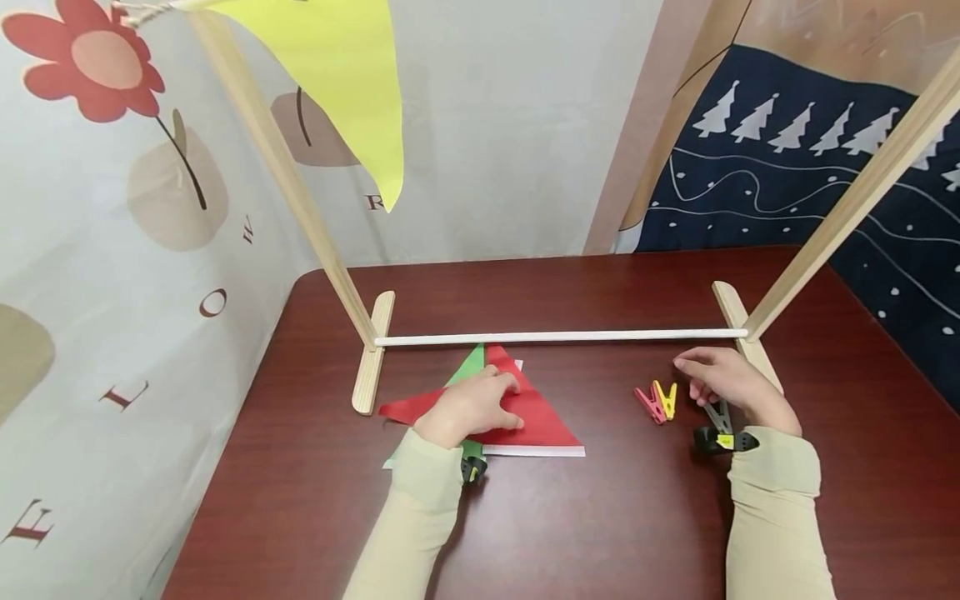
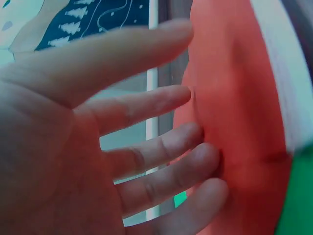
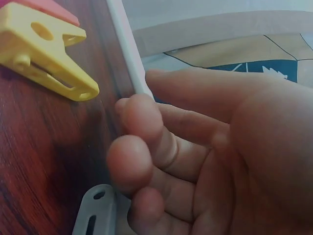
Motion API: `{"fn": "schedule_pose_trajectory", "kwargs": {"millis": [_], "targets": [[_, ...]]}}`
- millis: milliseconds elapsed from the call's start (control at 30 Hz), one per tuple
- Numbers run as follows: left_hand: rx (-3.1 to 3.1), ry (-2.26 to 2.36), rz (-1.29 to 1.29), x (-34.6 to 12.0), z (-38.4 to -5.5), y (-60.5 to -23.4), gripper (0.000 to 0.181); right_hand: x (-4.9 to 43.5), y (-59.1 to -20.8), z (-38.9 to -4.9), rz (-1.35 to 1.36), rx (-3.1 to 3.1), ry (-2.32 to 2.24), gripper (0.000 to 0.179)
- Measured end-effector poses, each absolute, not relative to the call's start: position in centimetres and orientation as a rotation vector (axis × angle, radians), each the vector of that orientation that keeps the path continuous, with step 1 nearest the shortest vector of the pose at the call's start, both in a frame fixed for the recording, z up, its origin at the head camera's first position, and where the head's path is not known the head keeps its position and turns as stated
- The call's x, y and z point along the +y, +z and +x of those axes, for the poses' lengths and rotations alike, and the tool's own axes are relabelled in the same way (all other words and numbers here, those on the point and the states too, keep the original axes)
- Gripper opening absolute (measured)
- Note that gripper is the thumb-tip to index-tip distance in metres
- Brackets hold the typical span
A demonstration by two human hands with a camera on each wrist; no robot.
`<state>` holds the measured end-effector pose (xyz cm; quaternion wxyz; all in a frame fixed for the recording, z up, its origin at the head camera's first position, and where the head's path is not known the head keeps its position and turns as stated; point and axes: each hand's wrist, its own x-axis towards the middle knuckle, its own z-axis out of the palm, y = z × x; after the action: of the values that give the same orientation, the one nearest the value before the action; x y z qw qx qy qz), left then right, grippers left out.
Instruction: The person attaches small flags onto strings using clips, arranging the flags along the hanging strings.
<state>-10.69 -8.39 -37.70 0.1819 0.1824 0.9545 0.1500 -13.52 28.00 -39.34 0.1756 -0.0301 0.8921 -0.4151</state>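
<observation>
My left hand lies over a red triangular paper flag, fingers spread and slightly bent, their tips right at its surface in the left wrist view. A green flag shows partly beneath the red one. My right hand hovers low over the table at the right, its fingers loosely curled around nothing. Beside its fingers in the right wrist view is a grey clothespin, partly out of frame. A yellow clothespin and a red clothespin lie together just left of that hand.
A wooden stand spans the table, with a left post, a right post and a low white rod between their feet. One yellow flag hangs at the upper left. Printed cloth covers the wall behind.
</observation>
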Motion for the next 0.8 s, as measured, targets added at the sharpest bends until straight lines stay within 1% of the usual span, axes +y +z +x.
{"fn": "schedule_pose_trajectory", "kwargs": {"millis": [167,267,467,800], "targets": [[2.702,0.330,0.558,-7.5,-10.1,-36.9,0.061,27.8,-39.3,-13.9,-0.066,2.509,-1.194,0.045],[2.687,0.269,0.599,-7.1,-10.0,-36.7,0.064,27.8,-39.3,-13.9,-0.060,2.494,-1.190,0.045],[2.687,0.200,0.625,-6.5,-9.8,-37.1,0.065,27.8,-39.3,-13.8,-0.056,2.484,-1.187,0.045],[2.732,0.187,0.582,-6.2,-9.7,-37.8,0.063,27.9,-39.9,-13.7,-0.091,2.550,-1.114,0.043]]}}
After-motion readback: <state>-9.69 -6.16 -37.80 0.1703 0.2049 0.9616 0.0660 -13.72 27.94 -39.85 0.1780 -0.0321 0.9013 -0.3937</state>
